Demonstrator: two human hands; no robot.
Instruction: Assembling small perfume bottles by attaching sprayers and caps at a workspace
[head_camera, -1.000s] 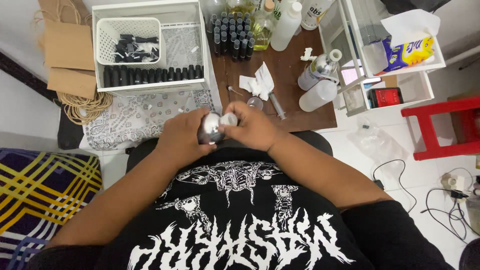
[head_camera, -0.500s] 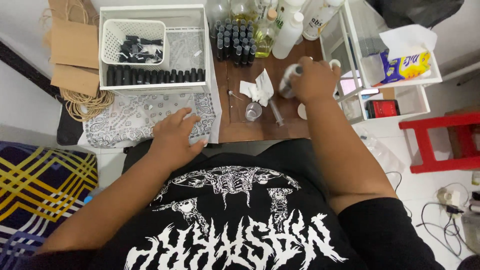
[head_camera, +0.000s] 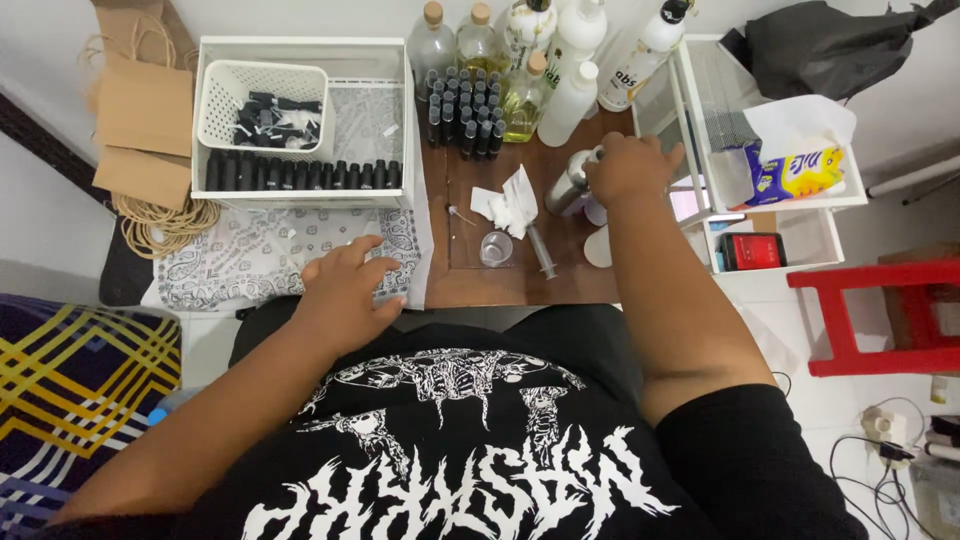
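Silver metal shows under the right hand (head_camera: 632, 168): it is a bottle (head_camera: 572, 186), tilted, on the brown bench (head_camera: 500, 285) just beside the white rack (head_camera: 700, 130). The fingers are closed around the top of the bottle. A white bottle (head_camera: 598, 246) lies just below this hand.

The left hand (head_camera: 345, 290) is flat and open, fingers spread, and holds nothing. It rests on the patterned cloth (head_camera: 240, 260), near the left edge of the bench.

Between the two hands I see one small clear cup (head_camera: 495, 248), one syringe (head_camera: 542, 252) and some crumpled white paper (head_camera: 510, 202). At the back of the bench stands a group of small dark vials (head_camera: 465, 110); they are too many and too close to count surely. Behind them are several tall bottles; I cannot count them exactly, since some are cut by the frame.

In the white tray (head_camera: 300, 48) one row of black vials (head_camera: 300, 175) stands at the front, about fifteen. One white basket (head_camera: 262, 105) in the tray holds black caps.

On the right stands one red stool (head_camera: 880, 320). One tissue pack (head_camera: 795, 170) lies on the rack.
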